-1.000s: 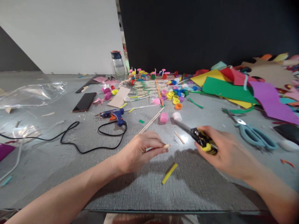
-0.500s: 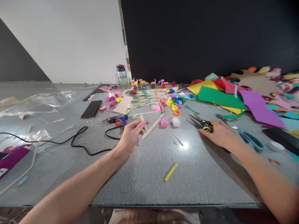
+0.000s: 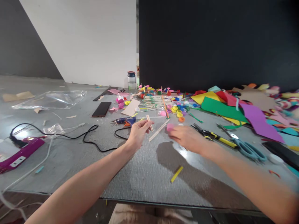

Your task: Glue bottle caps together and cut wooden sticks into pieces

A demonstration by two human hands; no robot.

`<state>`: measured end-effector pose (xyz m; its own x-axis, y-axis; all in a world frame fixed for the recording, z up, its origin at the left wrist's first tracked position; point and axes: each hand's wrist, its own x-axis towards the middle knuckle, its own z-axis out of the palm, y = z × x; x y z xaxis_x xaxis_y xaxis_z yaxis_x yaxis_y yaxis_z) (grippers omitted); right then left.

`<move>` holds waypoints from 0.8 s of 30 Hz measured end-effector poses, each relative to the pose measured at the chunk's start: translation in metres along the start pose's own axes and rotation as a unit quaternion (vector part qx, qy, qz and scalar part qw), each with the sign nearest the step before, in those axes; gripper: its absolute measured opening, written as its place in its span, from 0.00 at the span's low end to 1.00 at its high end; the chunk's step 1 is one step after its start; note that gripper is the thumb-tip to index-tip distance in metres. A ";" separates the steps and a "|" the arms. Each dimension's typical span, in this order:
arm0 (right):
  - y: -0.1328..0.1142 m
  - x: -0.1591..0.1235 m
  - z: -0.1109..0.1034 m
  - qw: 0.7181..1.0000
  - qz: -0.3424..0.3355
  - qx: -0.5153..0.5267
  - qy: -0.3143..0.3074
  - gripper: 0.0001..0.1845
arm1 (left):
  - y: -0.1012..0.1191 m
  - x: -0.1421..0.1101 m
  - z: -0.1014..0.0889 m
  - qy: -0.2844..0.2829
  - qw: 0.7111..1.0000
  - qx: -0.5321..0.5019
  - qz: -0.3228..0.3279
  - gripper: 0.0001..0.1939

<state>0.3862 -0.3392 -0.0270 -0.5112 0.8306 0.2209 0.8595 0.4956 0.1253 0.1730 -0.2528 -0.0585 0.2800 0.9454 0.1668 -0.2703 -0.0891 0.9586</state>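
Note:
My left hand (image 3: 139, 133) pinches short pale wooden sticks (image 3: 150, 121) between thumb and fingers, just above the table. Beside them, a pair of longer wooden sticks (image 3: 159, 130) lies slanted on the surface. My right hand (image 3: 189, 138), smeared by motion, hovers right of those sticks, close to a pink bottle cap (image 3: 170, 127); its fingers are too blurred to read. Pliers with black and yellow handles (image 3: 223, 140) rest on the table just beyond the right wrist. Left of the sticks lies a blue glue gun (image 3: 125, 120).
Blue-handled scissors (image 3: 249, 149) lie at right, below coloured foam sheets (image 3: 224, 109). Coloured bottle caps (image 3: 179, 114) cluster at centre back. A phone (image 3: 102, 109), black cord (image 3: 86, 141) and purple power strip (image 3: 25, 152) are at left. A yellow stick (image 3: 177, 174) lies near the front edge.
My right hand has let go of the pliers and moved left toward the pink cap. My left hand still pinches the short sticks. The view has turned slightly left.

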 end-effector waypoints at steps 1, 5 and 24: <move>-0.010 0.015 0.004 1.000 -0.021 0.003 -0.009 0.11 | 0.000 0.000 0.000 -0.002 1.000 0.002 0.001 0.13; -0.029 0.055 0.027 0.997 -0.080 0.004 -0.024 0.09 | -0.004 -0.001 -0.002 -0.010 1.000 0.011 0.002 0.13; -0.021 0.025 -0.020 0.852 0.099 0.468 0.212 0.06 | 0.005 -0.010 0.002 -0.113 0.990 0.084 -0.018 0.16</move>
<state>0.3556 -0.3332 -0.0050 -0.1381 0.8529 0.5036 0.4468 0.5074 -0.7368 0.1709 -0.2630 -0.0553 0.4914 0.8558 0.1617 -0.1054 -0.1259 0.9864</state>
